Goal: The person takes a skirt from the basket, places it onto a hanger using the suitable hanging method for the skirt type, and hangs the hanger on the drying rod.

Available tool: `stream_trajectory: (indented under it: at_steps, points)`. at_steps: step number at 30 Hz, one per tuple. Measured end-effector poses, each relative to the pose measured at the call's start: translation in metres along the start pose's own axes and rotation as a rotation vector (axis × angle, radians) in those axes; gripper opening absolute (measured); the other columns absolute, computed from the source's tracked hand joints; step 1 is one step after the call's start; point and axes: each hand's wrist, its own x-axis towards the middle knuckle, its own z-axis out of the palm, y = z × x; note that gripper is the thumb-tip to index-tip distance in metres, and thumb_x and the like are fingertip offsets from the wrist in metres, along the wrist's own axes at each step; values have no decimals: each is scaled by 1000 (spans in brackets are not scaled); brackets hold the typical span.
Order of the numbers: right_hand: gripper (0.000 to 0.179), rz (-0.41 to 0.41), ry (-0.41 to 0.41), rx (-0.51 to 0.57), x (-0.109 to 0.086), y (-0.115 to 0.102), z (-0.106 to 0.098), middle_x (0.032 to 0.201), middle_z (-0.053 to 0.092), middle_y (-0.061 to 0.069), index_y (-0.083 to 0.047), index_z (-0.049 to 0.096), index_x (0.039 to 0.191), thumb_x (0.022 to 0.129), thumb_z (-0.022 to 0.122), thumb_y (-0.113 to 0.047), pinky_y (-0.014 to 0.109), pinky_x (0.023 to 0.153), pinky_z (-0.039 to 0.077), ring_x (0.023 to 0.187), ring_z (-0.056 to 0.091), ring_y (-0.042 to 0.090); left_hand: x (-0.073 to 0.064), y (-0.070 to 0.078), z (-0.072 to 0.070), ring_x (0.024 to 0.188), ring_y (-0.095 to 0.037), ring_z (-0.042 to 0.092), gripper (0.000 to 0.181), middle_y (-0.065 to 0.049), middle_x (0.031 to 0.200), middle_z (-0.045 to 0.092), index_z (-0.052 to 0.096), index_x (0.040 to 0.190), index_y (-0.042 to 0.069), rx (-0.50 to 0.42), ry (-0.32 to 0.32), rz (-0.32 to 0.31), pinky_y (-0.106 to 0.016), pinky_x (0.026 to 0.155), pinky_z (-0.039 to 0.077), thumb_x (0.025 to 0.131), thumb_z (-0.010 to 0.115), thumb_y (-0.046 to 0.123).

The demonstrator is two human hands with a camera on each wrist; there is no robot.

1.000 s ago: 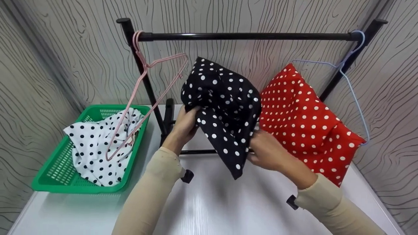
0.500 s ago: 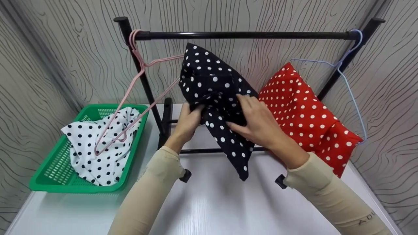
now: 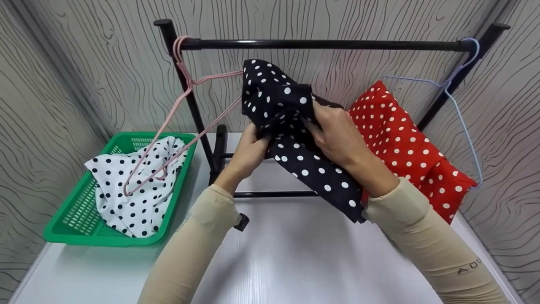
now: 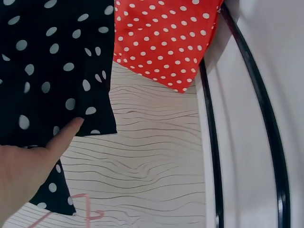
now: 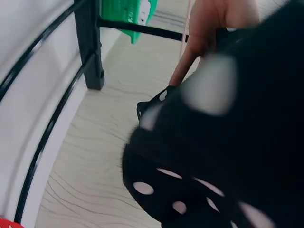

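Note:
In the head view a black cloth with white dots [image 3: 278, 97] is held up in front of the rack. My left hand [image 3: 248, 154] grips its left side, the thumb lying over the fabric and the other fingers hidden behind. On the right, my right hand [image 3: 341, 139] pinches a gathered fold, and one end of the cloth trails below toward the right sleeve. The left wrist view shows the black dotted fabric [image 4: 57, 71] hanging past the left hand. Folds of the black dotted cloth [image 5: 266, 118] fill much of the right wrist view.
Pink hangers [image 3: 173, 107] hang at the left end of the black rack's bar [image 3: 320, 44]. A blue hanger [image 3: 463, 135] carries a red dotted cloth [image 3: 405, 152] at the right end. A green basket [image 3: 105, 240] with a white dotted cloth [image 3: 130, 181] stands left.
My right hand has moved up from the cloth's lower right onto its middle and now pinches a fold. The lower end has swung right. My left hand keeps its grip.

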Motion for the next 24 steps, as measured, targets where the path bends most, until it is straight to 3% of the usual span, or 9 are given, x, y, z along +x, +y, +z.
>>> stream_trajectory:
  at_steps: [3,6,9,11,13,15,18,22,24]
  points:
    - [17,-43,14,-63,2,4,-5,104,70,11,-4,68,114,101,65,-16,44,88,54,95,65,29,1,3,-4,101,-22,63,31,-18,120,63,53,133,-3,157,-8,64,-33,89,51,102,48,-1]
    - [19,-81,36,-113,1,11,-8,107,65,13,-1,67,114,99,67,-12,44,91,52,96,60,31,3,3,-9,89,-20,57,13,-15,100,61,57,107,-2,290,18,191,-30,80,46,100,48,-8]
    - [9,-100,80,-105,-1,18,-10,98,64,13,-1,65,105,98,67,-7,42,85,55,88,62,28,7,2,-12,80,-17,48,21,-10,88,55,45,85,3,331,70,317,-28,71,37,98,47,-13]
    - [5,-105,104,-50,-1,22,-10,95,66,13,-1,63,100,99,66,-5,39,84,57,88,66,26,8,3,-12,73,-17,41,27,-8,81,46,38,82,7,331,101,365,-28,67,32,97,44,-15]
    - [5,-109,123,21,1,24,-10,90,69,12,-1,62,96,100,63,-5,35,80,57,84,68,23,9,4,-11,77,-15,46,25,-6,85,52,40,84,7,312,126,387,-27,69,36,96,44,-15]
    - [5,-107,143,90,3,24,-11,88,71,13,0,63,97,101,61,-4,30,77,56,81,68,19,8,5,-9,81,-13,55,16,-6,88,58,43,93,5,288,139,377,-27,74,43,98,44,-11]
    - [4,-82,194,166,7,23,-14,75,65,11,0,64,100,99,61,-2,22,65,48,65,58,15,2,7,-6,105,-14,65,15,-7,117,70,45,115,4,214,139,316,-32,87,51,102,52,2]
    - [9,-21,232,231,12,20,-19,74,62,8,0,66,105,97,63,-2,22,63,42,64,51,14,-10,6,-2,114,-18,65,67,-6,133,64,37,146,13,205,39,199,-40,95,53,93,76,24]
    - [13,18,222,261,14,19,-20,89,71,7,-1,67,109,97,64,-3,24,74,48,76,59,13,-14,4,0,113,-19,64,88,-5,131,64,32,154,17,269,-22,152,-42,99,51,84,84,23]
